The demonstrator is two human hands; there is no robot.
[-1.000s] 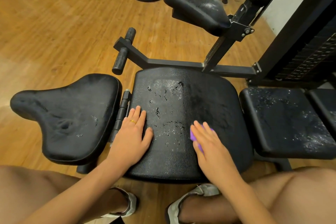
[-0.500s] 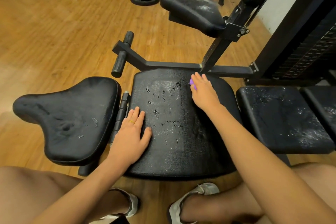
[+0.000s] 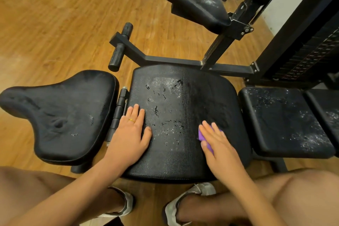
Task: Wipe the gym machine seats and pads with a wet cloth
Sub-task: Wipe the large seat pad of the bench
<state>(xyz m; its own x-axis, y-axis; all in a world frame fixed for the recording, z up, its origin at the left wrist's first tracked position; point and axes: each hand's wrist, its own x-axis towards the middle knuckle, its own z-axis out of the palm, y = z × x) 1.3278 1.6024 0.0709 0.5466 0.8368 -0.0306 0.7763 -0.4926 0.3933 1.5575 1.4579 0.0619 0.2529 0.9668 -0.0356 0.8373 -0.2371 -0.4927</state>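
As left hand (image 3: 131,134), right hand (image 3: 221,149) press one seat (image 3: 183,95), one cloth (image 3: 201,136)

The left hand (image 3: 130,134) rests flat on the left part of the wide black vinyl seat pad (image 3: 183,156). The right hand (image 3: 220,147) lies on its right part, over the purple cloth (image 3: 201,135). A saddle-shaped black pad (image 3: 64,115) sits left of the seat pad, a rectangular black pad (image 3: 282,121) sits to its right, and a raised black pad (image 3: 194,5) stands behind.

Your cloth (image 3: 201,136): solid purple.
The middle seat (image 3: 183,97): black, pebbled grain, with small cracked patches and pale whitish flecks.
The right pad (image 3: 280,121): black, speckled white.
The left pad (image 3: 64,115): black, a few pale nicks.
The frame (image 3: 183,59): black.
The floor (image 3: 55,24): orange-brown wood grain.
Your ring (image 3: 131,120): gold.
Your shoes (image 3: 183,202): grey-white.
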